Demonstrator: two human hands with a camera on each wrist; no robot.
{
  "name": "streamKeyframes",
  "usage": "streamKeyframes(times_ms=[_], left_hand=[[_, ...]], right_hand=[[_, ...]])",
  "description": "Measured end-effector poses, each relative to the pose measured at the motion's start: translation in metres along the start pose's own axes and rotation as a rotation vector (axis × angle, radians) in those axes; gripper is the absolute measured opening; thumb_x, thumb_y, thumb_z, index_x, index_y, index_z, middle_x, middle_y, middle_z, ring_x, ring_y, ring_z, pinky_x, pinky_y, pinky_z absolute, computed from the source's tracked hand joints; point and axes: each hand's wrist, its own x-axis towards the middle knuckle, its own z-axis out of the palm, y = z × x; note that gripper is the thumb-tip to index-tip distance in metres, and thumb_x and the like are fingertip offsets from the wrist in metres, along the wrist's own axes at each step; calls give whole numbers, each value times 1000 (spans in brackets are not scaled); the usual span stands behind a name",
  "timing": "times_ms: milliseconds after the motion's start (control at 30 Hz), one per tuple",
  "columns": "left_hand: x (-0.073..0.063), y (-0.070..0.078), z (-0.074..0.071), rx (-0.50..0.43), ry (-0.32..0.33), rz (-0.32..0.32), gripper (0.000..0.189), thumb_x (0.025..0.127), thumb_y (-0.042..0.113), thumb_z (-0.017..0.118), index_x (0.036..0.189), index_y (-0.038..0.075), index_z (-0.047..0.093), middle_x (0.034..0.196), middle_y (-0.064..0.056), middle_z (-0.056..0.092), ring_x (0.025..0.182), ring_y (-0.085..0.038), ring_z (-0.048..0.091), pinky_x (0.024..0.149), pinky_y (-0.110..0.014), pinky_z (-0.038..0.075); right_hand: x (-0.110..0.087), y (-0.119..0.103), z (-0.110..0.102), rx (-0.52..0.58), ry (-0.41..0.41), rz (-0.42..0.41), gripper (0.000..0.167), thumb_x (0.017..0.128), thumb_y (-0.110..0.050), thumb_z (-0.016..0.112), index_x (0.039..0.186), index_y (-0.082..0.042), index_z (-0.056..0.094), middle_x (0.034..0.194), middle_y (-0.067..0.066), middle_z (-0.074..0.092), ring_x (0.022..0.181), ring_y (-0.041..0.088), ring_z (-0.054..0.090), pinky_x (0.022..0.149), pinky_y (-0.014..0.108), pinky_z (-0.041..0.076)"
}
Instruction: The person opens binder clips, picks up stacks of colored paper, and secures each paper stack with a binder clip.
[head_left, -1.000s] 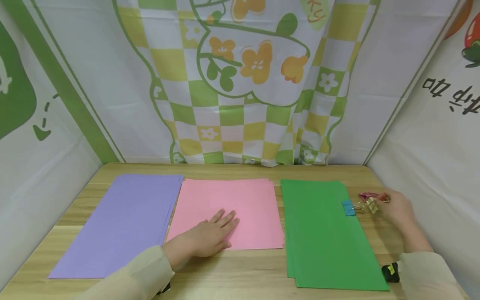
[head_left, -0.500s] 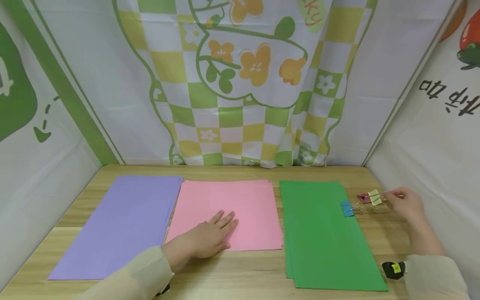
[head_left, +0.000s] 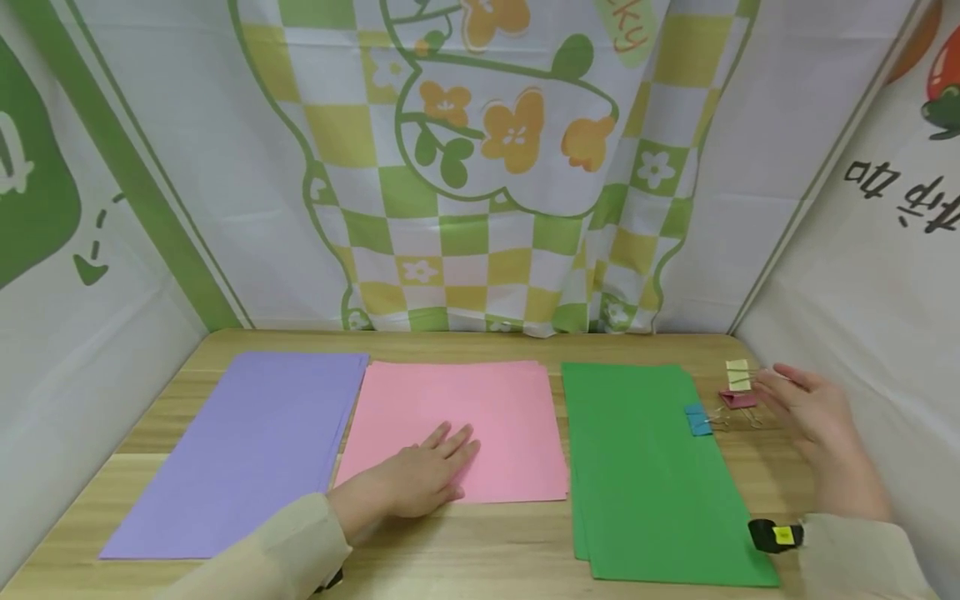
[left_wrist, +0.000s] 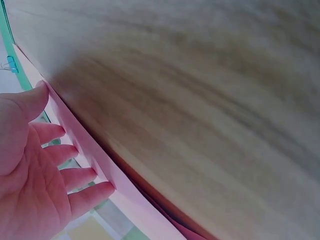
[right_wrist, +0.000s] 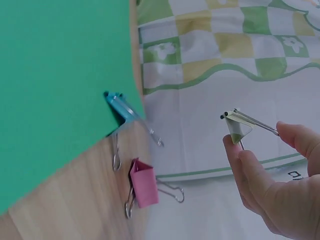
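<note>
My left hand (head_left: 423, 477) rests with spread, straight fingers on a stack of pink paper (head_left: 495, 408). In the left wrist view, its fingertips touch the paper. Off to the right, my right hand (head_left: 813, 417) pinches a pale yellow binder clip (right_wrist: 237, 124) by its wire handles, thumb on one handle and fingers on the other. The clip is raised off the table. Below it, a dark pink binder clip (right_wrist: 145, 185) lies on the wood. A blue binder clip (head_left: 697, 420) sits at the right edge of a green paper stack (head_left: 652, 475).
Purple paper (head_left: 247, 450) lies at the left, slightly fanned. All the sheets are on a wooden table (head_left: 480, 550). A patterned curtain (head_left: 465, 275) hangs behind the table's far edge, and a white fabric wall (head_left: 885, 333) stands close beside my right hand.
My right hand has raised the yellow binder clip up and away, from in front of the dark pink clip to beyond it, turning the wrist. My left hand stays on the pink paper.
</note>
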Motion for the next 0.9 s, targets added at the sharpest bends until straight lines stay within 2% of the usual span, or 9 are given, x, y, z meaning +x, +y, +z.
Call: streamKeyframes(times_ms=[100, 133, 167, 467, 700, 900], left_hand=[[1, 2, 0, 0, 5, 3, 65, 102, 34, 54, 156, 9, 29, 165, -14, 20, 150, -44, 20, 104, -65, 43], [2, 3, 1, 2, 7, 5, 65, 102, 34, 54, 156, 9, 29, 165, -14, 20, 150, -44, 20, 104, -65, 43], [2, 3, 1, 4, 9, 8, 65, 102, 34, 54, 156, 9, 30, 165, -13, 21, 150, -45, 21, 103, -65, 43], [6, 0, 1, 0, -9, 17, 65, 102, 38, 53, 157, 13, 29, 166, -8, 20, 150, -43, 20, 105, -63, 43], [5, -15, -6, -19, 6, 15, 68, 101, 43, 54, 156, 11, 30, 165, -10, 24, 151, -39, 22, 110, -65, 37], [5, -33, -15, -44, 51, -35, 68, 101, 39, 56, 155, 7, 31, 164, -14, 25, 150, -42, 22, 111, -67, 34]], right_hand=[[-2, -1, 6, 51, -23, 2, 21, 95, 4, 60, 102, -14, 70, 87, -2, 75, 82, 7, 74, 78, 16, 58], [-2, -2, 8, 70, -23, 7, 24, 94, 5, 61, 89, -17, 71, 87, -1, 75, 83, 8, 74, 78, 17, 58], [-3, -3, 10, 83, -27, 14, 25, 94, 5, 60, 88, -16, 73, 88, -1, 75, 83, 8, 74, 79, 16, 58], [-9, -8, 23, 185, -74, 43, 27, 95, 8, 57, 91, -10, 76, 91, 4, 76, 86, 12, 75, 81, 17, 57], [-10, -4, 32, 303, -119, 31, 29, 97, 10, 52, 92, -4, 76, 95, 6, 75, 88, 17, 75, 82, 19, 58], [-11, -2, 40, 361, -118, 53, 27, 96, 11, 53, 96, -2, 75, 96, 10, 76, 90, 19, 75, 82, 22, 59]])
